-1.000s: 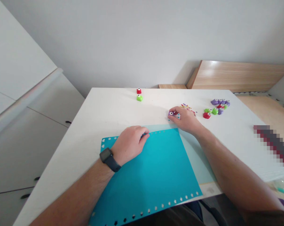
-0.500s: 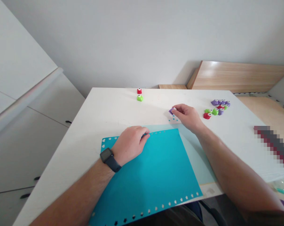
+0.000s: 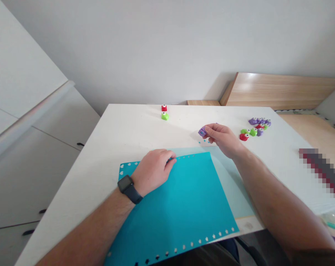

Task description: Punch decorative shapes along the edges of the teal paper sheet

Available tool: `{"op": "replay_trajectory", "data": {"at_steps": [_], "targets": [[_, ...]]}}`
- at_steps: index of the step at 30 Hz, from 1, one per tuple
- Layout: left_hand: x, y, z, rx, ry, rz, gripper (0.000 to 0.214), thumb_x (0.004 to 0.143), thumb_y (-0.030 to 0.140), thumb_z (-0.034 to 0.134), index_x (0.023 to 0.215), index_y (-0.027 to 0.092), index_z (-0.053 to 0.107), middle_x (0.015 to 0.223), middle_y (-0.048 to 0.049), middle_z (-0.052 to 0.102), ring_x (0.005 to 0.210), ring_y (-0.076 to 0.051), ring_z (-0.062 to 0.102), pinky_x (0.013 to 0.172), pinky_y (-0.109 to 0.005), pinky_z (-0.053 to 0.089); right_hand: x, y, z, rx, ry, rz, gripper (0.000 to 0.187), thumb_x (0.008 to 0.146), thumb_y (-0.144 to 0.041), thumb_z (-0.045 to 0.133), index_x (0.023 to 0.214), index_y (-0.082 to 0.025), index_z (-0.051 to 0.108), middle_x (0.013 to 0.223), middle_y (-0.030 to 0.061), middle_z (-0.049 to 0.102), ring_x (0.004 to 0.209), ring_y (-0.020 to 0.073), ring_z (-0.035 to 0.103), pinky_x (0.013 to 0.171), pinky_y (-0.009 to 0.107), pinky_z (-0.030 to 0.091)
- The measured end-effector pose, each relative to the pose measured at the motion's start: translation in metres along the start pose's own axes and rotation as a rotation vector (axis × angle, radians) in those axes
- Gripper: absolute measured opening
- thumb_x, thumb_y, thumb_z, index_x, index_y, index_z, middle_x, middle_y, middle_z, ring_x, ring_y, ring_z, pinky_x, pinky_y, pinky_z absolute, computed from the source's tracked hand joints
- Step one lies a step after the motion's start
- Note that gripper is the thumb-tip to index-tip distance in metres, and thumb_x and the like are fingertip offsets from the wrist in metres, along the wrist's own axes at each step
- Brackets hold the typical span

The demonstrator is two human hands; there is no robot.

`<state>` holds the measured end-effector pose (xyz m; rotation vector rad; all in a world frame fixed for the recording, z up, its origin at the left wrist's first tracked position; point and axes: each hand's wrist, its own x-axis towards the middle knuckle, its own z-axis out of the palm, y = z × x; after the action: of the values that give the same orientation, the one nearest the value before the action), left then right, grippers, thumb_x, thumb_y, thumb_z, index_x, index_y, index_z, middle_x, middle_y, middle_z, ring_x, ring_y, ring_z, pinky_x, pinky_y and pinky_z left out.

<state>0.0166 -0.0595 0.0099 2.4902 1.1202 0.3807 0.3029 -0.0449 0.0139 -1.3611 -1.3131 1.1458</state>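
My right hand (image 3: 221, 137) is closed on a purple craft punch (image 3: 202, 131), held just above the table beyond the sheet. Small blue cut-out bits (image 3: 203, 142) lie on the table below it. My left hand (image 3: 155, 170), with a black watch on its wrist, pinches the far edge of a blue sheet of paper (image 3: 184, 195) between thumb and fingers. Shaped holes run along the sheet's far, left and near edges. The near edge reaches past the table's front.
Several red, green and purple punches (image 3: 253, 131) stand at the right of the table. A red punch (image 3: 164, 108) and a green punch (image 3: 165, 116) stand at the back. Under the blue paper lies a pale sheet (image 3: 234, 184). A pixelated object (image 3: 322, 171) is at the right.
My right hand has turned the purple punch and raised it slightly, so another side of it shows. My left hand and the blue paper stay in place.
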Motion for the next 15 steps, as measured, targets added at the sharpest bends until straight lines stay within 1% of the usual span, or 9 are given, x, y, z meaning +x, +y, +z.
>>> {"op": "replay_trajectory", "data": {"at_steps": [2,4,5,6,7,8,11,12,15], "targets": [[0.0,0.0,0.0,-0.001,0.0,0.0,0.023,0.101,0.031,0.05,0.099,0.021,0.07,0.095,-0.0062,0.072,0.092,-0.024,0.066,0.083,-0.038,0.048,-0.002,-0.002,0.006,-0.006,-0.045,-0.001,0.034,0.091,-0.049,0.062,0.099,-0.016,0.068,0.096,0.0066,0.071,0.082,0.0135,0.063,0.066,0.023,0.049],[-0.001,-0.001,0.001,-0.001,0.006,0.002,0.023,0.101,0.032,0.049,0.099,0.021,0.07,0.095,-0.0062,0.072,0.092,-0.024,0.066,0.083,-0.038,0.048,-0.004,-0.002,0.012,-0.021,-0.108,0.03,0.035,0.092,-0.05,0.061,0.099,-0.016,0.065,0.096,0.0075,0.072,0.086,0.0154,0.066,0.069,0.025,0.052],[-0.001,-0.001,0.001,-0.002,0.01,0.003,0.023,0.101,0.032,0.049,0.099,0.021,0.069,0.095,-0.0062,0.072,0.092,-0.024,0.066,0.083,-0.038,0.048,-0.004,-0.001,0.014,-0.038,-0.123,0.052,0.035,0.092,-0.05,0.061,0.098,-0.016,0.064,0.096,0.008,0.072,0.087,0.0163,0.067,0.068,0.026,0.053],[-0.001,-0.001,0.001,-0.002,0.012,0.005,0.023,0.101,0.032,0.049,0.099,0.021,0.069,0.095,-0.0061,0.072,0.092,-0.024,0.066,0.083,-0.037,0.048,-0.003,0.0,0.015,-0.064,-0.111,0.07,0.034,0.092,-0.05,0.06,0.097,-0.017,0.064,0.096,0.0083,0.073,0.087,0.0168,0.068,0.067,0.026,0.054],[-0.001,-0.001,0.0,-0.002,0.012,0.006,0.023,0.101,0.032,0.049,0.099,0.021,0.069,0.095,-0.006,0.072,0.092,-0.023,0.066,0.082,-0.037,0.048,-0.002,0.003,0.014,-0.099,-0.075,0.082,0.033,0.092,-0.05,0.06,0.096,-0.017,0.063,0.094,0.0084,0.073,0.085,0.017,0.068,0.066,0.026,0.054],[-0.001,-0.001,0.0,-0.002,0.009,0.007,0.023,0.101,0.032,0.049,0.099,0.021,0.07,0.095,-0.006,0.072,0.092,-0.023,0.066,0.082,-0.037,0.048,0.001,0.006,0.012,-0.14,-0.008,0.085,0.032,0.093,-0.049,0.059,0.096,-0.018,0.063,0.092,0.0082,0.073,0.083,0.0168,0.068,0.064,0.026,0.054],[-0.001,0.0,-0.001,0.0,0.001,0.005,0.023,0.101,0.032,0.049,0.099,0.021,0.07,0.095,-0.0061,0.072,0.092,-0.024,0.066,0.083,-0.038,0.048,0.011,0.018,-0.001,-0.253,0.235,0.096,0.029,0.093,-0.047,0.058,0.095,-0.019,0.061,0.086,0.0072,0.073,0.074,0.0161,0.068,0.059,0.025,0.053],[-0.001,0.0,-0.001,0.0,0.002,0.005,0.023,0.101,0.032,0.049,0.099,0.021,0.07,0.095,-0.0061,0.072,0.092,-0.024,0.066,0.083,-0.038,0.048,0.014,0.021,-0.006,-0.265,0.274,0.112,0.029,0.093,-0.047,0.057,0.094,-0.019,0.061,0.084,0.0073,0.073,0.072,0.0161,0.068,0.057,0.025,0.053],[0.0,-0.001,0.0,-0.005,0.006,0.009,0.023,0.101,0.032,0.049,0.099,0.021,0.07,0.095,-0.0061,0.073,0.092,-0.024,0.066,0.083,-0.038,0.048,0.019,0.024,-0.016,-0.235,0.329,0.127,0.029,0.092,-0.047,0.059,0.092,-0.018,0.061,0.083,0.0081,0.072,0.07,0.0162,0.068,0.054,0.025,0.053]]}}
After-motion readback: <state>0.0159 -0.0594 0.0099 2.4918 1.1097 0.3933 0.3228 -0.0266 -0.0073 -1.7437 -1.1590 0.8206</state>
